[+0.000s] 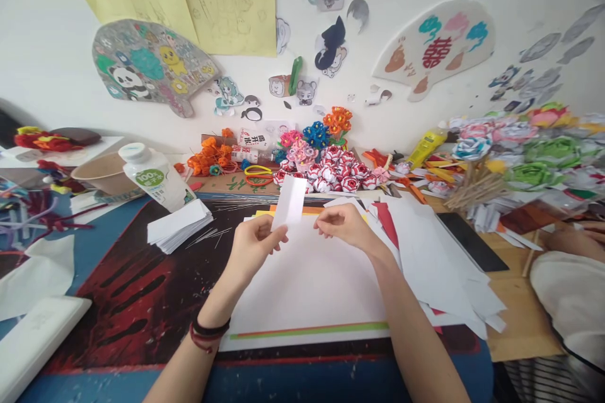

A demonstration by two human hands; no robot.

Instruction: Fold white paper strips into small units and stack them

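In front of me, my left hand pinches the lower end of a creased white paper strip, which stands upright above the paper stack. To its right, my right hand hovers close by with loosely bent fingers; no object shows in it. Under both hands lies a stack of large white sheets, with green and orange edges showing along its near side. A pile of white paper strips rests to the left on the dark red-and-black mat.
A white bottle and a paper bowl stand at the left. Paper flowers line the back. Loose white sheets, a black flat object and thin sticks lie right. Another person's sleeve shows at the right edge.
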